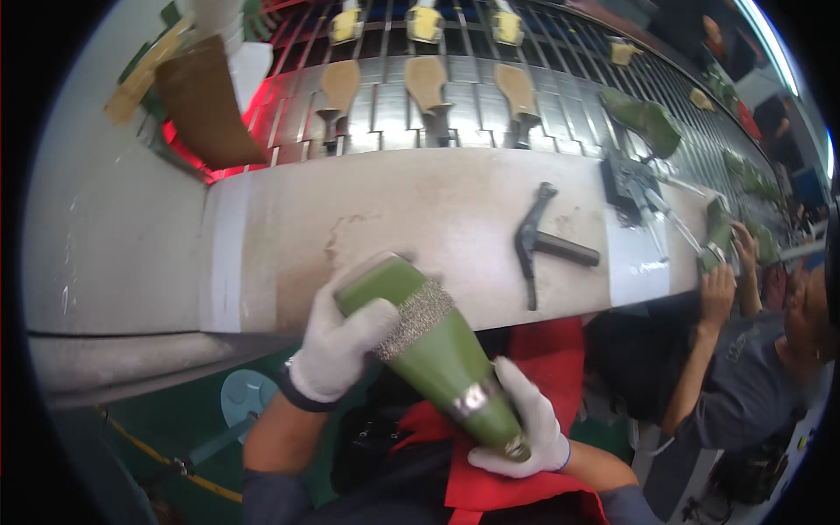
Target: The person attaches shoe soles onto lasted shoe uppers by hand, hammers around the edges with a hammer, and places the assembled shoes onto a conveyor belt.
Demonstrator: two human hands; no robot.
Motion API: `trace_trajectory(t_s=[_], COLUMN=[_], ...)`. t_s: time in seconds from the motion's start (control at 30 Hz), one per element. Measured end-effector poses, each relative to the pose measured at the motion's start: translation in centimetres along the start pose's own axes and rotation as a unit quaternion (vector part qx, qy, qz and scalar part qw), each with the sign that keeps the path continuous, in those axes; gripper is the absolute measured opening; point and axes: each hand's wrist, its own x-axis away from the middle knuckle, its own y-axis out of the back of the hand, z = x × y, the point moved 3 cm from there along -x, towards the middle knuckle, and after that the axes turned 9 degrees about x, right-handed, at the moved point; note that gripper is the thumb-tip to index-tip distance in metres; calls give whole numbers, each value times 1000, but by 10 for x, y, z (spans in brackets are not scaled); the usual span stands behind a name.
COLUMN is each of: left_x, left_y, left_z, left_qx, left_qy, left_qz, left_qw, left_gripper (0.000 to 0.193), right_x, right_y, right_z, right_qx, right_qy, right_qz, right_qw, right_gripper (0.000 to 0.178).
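Note:
Between my white-gloved hands is a green shoe upper [444,363], tilted over the bench's near edge. A rough, speckled band crosses its wider part, and a shiny metallic patch sits near the narrow end. My left hand [339,339] grips the wide, square-edged end, thumb lying by the band. Around the narrow end, low and to the right, my right hand [532,422] is closed. Whether a last fills the upper, I cannot tell. On the bench to the right lies a hammer [560,247] with a long dark head.
The pale bench [420,197] runs before me, with a roller conveyor [385,114] behind it carrying several tan-soled shoe forms [426,83]. A dark tool holder [623,188] stands right of the hammer. Farther right, a co-worker [744,367] handles a green shoe. A brown flap [208,105] hangs back left.

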Motion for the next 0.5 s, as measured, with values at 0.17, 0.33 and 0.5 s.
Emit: trace_trajectory(t_s=[0.17, 0.33, 0.5], left_x=[-14, -24, -20], left_y=[8, 13, 7], left_z=[-3, -8, 9], left_qx=[-12, -39, -267], left_qy=[-60, -50, -133], left_qz=[16, 70, 68], left_qw=[998, 996, 952], left_gripper=[107, 107, 112], right_x=[-34, -36, -97], right_y=[28, 27, 59], right_z=[-16, -8, 3], right_qx=[-193, -355, -483], right_qy=[-102, -172, -161], right_qz=[13, 0, -151], right_qw=[976, 919, 847], right_gripper=[104, 100, 69])
